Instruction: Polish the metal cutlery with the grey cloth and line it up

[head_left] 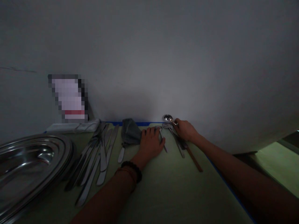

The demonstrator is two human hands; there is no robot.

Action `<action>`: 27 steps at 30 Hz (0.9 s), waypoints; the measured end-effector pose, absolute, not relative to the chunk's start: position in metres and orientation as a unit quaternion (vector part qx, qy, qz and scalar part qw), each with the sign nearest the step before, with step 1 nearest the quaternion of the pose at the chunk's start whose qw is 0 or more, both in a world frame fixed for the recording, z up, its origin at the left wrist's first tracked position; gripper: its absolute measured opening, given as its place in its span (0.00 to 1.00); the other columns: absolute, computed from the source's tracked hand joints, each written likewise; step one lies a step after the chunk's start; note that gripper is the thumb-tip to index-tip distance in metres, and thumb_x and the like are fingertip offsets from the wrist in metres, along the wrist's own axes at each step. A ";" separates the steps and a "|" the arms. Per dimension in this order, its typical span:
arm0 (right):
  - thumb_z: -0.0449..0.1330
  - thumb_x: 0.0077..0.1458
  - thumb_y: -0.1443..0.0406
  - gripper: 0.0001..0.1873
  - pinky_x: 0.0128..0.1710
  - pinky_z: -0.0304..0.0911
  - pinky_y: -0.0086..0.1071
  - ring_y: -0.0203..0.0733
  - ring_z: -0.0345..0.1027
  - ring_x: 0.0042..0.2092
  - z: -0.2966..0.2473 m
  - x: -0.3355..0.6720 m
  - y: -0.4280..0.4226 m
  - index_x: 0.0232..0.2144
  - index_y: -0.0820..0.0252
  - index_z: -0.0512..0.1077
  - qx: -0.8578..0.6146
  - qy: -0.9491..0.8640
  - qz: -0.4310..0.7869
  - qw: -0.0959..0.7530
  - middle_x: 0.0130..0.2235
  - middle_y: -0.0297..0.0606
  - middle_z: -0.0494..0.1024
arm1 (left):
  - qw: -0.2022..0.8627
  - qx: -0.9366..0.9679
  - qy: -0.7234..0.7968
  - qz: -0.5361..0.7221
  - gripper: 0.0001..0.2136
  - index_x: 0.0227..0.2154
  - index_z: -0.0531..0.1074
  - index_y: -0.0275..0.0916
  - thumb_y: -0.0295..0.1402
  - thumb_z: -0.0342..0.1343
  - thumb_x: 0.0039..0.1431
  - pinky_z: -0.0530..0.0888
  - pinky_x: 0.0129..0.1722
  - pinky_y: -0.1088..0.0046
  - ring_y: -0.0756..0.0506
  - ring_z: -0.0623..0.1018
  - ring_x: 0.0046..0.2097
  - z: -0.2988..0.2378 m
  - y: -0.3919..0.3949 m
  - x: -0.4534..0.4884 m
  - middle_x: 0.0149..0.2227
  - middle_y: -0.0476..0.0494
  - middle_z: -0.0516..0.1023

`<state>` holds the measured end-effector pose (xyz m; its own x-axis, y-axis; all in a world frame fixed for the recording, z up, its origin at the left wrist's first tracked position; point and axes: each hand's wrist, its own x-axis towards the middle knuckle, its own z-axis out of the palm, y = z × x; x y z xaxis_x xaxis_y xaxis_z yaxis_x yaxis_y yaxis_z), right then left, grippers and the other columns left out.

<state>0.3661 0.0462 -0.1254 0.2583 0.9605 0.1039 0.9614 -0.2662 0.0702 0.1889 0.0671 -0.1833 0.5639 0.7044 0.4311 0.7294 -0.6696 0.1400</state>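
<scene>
My left hand (150, 143) lies flat on the pale green table (168, 193), fingers spread, touching a folded grey cloth (131, 132) on its left and a thin piece of cutlery (163, 141) under its thumb side. My right hand (185, 129) is closed on the handle of a shiny metal spoon (167, 118) raised by the wall. Below that hand lie two more spoons (177, 141) and a wooden-handled utensil (193, 158).
A row of several table knives (98, 158) lies left of the cloth. Stacked oval steel trays (30, 161) fill the left edge. A white tray (72, 127) and a blurred card (68, 98) stand against the wall. The table's blue edge (224, 180) runs on the right.
</scene>
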 end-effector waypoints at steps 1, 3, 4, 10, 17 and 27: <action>0.42 0.60 0.57 0.20 0.37 0.59 0.34 0.47 0.71 0.42 -0.124 0.366 0.045 0.48 0.58 0.64 -0.795 -0.602 -0.070 0.006 0.41 0.48 0.76 | 0.026 -0.884 -0.406 -0.231 0.22 0.53 0.59 0.38 0.43 0.41 0.60 0.57 0.51 0.57 0.38 0.64 0.51 -0.183 0.067 0.189 0.50 0.37 0.67; 0.40 0.60 0.55 0.22 0.36 0.60 0.36 0.50 0.71 0.41 -0.122 0.365 0.042 0.50 0.57 0.63 -0.804 -0.589 -0.084 0.008 0.39 0.49 0.76 | 0.025 -0.883 -0.409 -0.230 0.22 0.53 0.59 0.37 0.43 0.40 0.61 0.57 0.51 0.58 0.38 0.64 0.52 -0.184 0.067 0.189 0.51 0.37 0.67; 0.40 0.60 0.55 0.22 0.36 0.60 0.37 0.51 0.71 0.41 -0.121 0.365 0.042 0.50 0.56 0.63 -0.809 -0.582 -0.089 0.007 0.39 0.49 0.76 | 0.025 -0.882 -0.411 -0.229 0.23 0.54 0.58 0.36 0.44 0.40 0.61 0.57 0.52 0.58 0.38 0.63 0.52 -0.184 0.067 0.190 0.51 0.37 0.67; 0.40 0.61 0.57 0.22 0.37 0.61 0.34 0.47 0.71 0.43 -0.126 0.365 0.043 0.45 0.58 0.69 -0.813 -0.579 -0.062 -0.012 0.43 0.48 0.76 | 0.021 -0.872 -0.432 -0.228 0.24 0.55 0.56 0.29 0.42 0.36 0.63 0.57 0.51 0.58 0.37 0.64 0.52 -0.183 0.068 0.191 0.51 0.31 0.66; 0.43 0.58 0.69 0.18 0.39 0.63 0.35 0.49 0.70 0.44 -0.132 0.353 0.036 0.41 0.66 0.72 -0.810 -0.581 -0.064 -0.048 0.42 0.55 0.75 | 0.026 -0.876 -0.426 -0.226 0.21 0.52 0.61 0.33 0.41 0.39 0.62 0.58 0.50 0.58 0.37 0.64 0.52 -0.183 0.068 0.191 0.51 0.33 0.67; 0.49 0.56 0.62 0.17 0.37 0.64 0.36 0.51 0.71 0.44 -0.123 0.343 0.035 0.43 0.65 0.70 -0.806 -0.586 -0.066 -0.061 0.41 0.55 0.75 | 0.028 -0.874 -0.429 -0.226 0.21 0.51 0.61 0.33 0.42 0.39 0.62 0.58 0.51 0.57 0.37 0.64 0.52 -0.184 0.068 0.191 0.50 0.34 0.67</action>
<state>0.3435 0.0354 -0.1233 0.3056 0.9515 0.0349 0.9354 -0.3068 0.1757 0.1909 0.0679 -0.1839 0.5296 0.7372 0.4195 0.7626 -0.6304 0.1451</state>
